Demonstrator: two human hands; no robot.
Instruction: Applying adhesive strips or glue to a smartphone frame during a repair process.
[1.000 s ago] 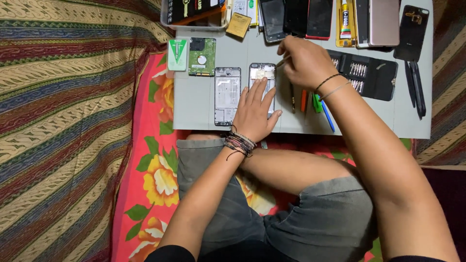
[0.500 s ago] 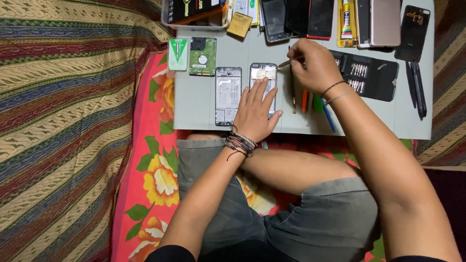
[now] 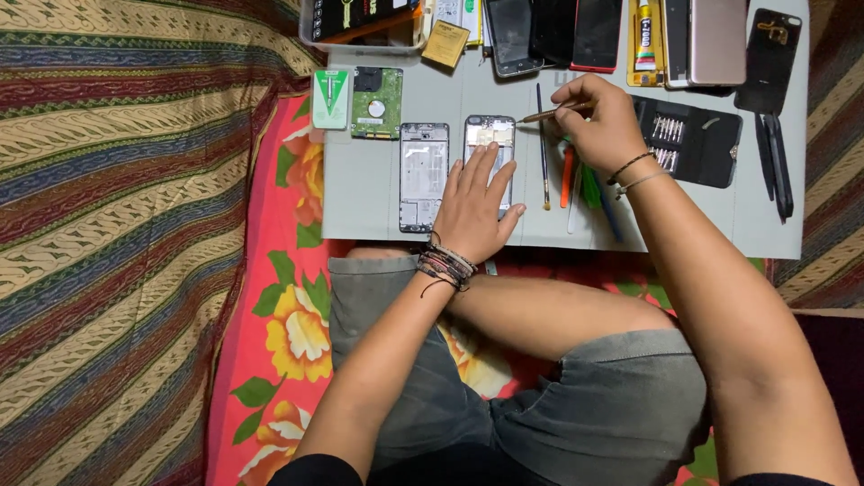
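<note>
An opened smartphone (image 3: 490, 162) with its back removed is pinned flat near the middle of the grey work board (image 3: 360, 193) by the left hand (image 3: 475, 211), whose fingers are spread open and pressed on the phone's lower half. Just beside it, toward the board's left edge, a second bare phone frame (image 3: 423, 175) is laid parallel. A thin screwdriver (image 3: 549, 114) is gripped in the closed fingers of the right hand (image 3: 605, 126), its tip pointed at the upper right corner of the opened phone. Between the 2 hands a slim black tool (image 3: 543, 148) is laid upright on the board, with orange and green pry tools (image 3: 576, 180) partly hidden under the right wrist. An open black bit case (image 3: 688, 139) is seen near the right edge, with rows of small metal bits held in its slots. At the top left corner a clear plastic tray (image 3: 364, 22) is filled with packaged items that cannot be made out. A green circuit board (image 3: 376, 102) lies below it.
</note>
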